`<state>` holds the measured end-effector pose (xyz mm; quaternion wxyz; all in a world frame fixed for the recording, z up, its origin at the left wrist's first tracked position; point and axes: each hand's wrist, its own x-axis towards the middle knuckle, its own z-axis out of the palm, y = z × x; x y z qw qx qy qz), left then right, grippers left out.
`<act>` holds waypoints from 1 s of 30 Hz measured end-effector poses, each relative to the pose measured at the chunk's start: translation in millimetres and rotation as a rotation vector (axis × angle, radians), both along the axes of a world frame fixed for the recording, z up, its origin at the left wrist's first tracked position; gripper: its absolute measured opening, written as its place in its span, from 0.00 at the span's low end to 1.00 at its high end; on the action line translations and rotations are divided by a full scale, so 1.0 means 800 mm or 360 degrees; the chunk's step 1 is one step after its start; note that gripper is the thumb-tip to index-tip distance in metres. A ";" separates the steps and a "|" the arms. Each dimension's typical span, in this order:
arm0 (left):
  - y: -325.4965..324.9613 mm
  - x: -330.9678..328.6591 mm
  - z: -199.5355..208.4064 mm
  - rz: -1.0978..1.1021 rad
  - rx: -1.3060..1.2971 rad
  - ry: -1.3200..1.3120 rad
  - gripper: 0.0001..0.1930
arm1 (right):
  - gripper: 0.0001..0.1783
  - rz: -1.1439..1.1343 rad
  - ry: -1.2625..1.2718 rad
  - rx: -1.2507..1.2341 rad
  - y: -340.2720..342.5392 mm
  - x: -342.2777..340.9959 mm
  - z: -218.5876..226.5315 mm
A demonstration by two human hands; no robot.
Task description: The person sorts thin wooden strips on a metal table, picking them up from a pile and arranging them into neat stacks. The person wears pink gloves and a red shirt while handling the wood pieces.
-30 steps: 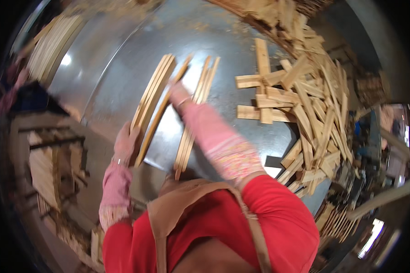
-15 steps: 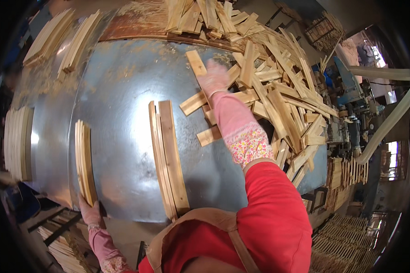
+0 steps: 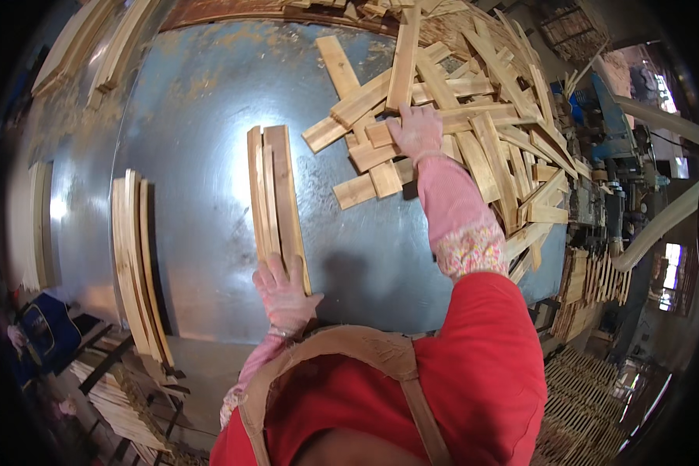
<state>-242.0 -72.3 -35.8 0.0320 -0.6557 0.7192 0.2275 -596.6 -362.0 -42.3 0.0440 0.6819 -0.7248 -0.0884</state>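
Observation:
My left hand point(image 3: 284, 293), in a pale glove, lies with its fingers apart over the near end of a row of long wooden slats point(image 3: 289, 182) in the middle of the metal-topped table. Its thumb points out to the right. At the loose pile, my gloved right hand point(image 3: 419, 132) is closed at the near end of a wooden slat point(image 3: 405, 58) that points away from me. Beneath that hand, other pale wood pieces point(image 3: 359, 189) lie crosswise on one another. Its grip is partly hidden by the back of the hand.
Several slats point(image 3: 136, 256) lie in a narrow row to the left, their near ends over the table edge. More stacks point(image 3: 74, 43) lie at the far left, another point(image 3: 39, 225) at the left rim. Machinery with a pale hose point(image 3: 656, 229) stands on the right beyond the pile.
My left hand has left the left-hand row and come right onto the middle slats. My right hand has shifted from one slat to another further right in the pile. The view has moved somewhat.

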 end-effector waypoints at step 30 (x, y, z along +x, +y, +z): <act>0.001 0.172 -0.048 0.0745 -0.0060 0.0190 0.42 | 0.52 -0.0099 -0.0170 0.0250 0.169 0.021 -0.013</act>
